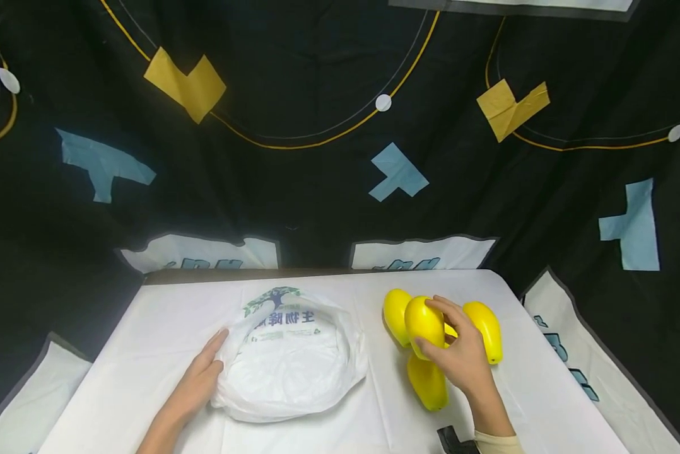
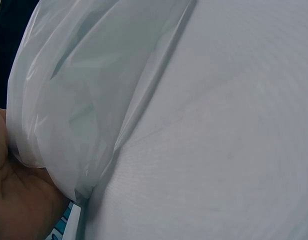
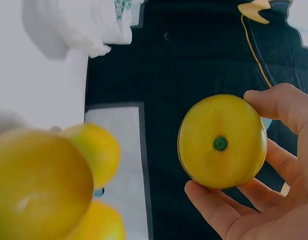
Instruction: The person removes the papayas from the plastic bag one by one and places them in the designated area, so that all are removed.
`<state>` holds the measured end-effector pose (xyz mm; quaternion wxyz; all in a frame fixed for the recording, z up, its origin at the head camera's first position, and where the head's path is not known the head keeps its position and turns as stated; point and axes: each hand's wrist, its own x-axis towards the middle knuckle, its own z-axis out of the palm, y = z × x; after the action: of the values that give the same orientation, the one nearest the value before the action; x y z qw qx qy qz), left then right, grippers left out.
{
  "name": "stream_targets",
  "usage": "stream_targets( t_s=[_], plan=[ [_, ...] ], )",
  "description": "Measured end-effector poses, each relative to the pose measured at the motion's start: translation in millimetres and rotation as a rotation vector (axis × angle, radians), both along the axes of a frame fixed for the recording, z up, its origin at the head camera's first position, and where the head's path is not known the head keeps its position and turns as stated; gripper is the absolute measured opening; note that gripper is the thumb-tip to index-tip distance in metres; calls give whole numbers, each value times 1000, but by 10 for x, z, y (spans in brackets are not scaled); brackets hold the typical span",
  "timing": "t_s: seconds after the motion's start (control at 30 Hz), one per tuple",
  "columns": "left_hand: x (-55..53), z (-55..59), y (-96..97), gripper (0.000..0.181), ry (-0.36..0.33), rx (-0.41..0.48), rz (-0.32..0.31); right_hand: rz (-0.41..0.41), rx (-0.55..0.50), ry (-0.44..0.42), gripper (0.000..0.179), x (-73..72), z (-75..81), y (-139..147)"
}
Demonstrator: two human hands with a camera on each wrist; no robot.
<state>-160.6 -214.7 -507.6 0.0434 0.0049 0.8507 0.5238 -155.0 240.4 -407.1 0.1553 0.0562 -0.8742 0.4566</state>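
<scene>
In the head view a white plastic bag (image 1: 283,378) with green and blue print lies on the table, its mouth spread wide. My left hand (image 1: 195,378) is at the bag's left edge, fingers fairly straight against the plastic. The left wrist view has the bag (image 2: 94,90) rising beside the palm (image 2: 26,205). My right hand (image 1: 462,350) grips a yellow mango (image 1: 424,325) between thumb and fingers, above other mangoes. Seen from the right wrist, the held mango (image 3: 221,142) shows a green stem spot, with fingers spread round it.
Several more yellow mangoes lie on the table's right side: one at the back (image 1: 395,312), one in front (image 1: 429,383), another at the right (image 1: 486,331). A white cloth (image 1: 118,378) covers the table. Behind hangs a black curtain (image 1: 294,195) with tape pieces.
</scene>
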Motion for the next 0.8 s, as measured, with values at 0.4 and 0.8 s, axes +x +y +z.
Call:
stream_targets(
  t_s=[0.4, 0.8],
  plan=[
    [17, -25, 21, 64, -56, -16, 11, -112, 15, -57, 63, 151, -131, 330],
    [7, 4, 18, 64, -21, -2, 8, -207, 71, -82, 63, 266, -345, 631]
  ],
)
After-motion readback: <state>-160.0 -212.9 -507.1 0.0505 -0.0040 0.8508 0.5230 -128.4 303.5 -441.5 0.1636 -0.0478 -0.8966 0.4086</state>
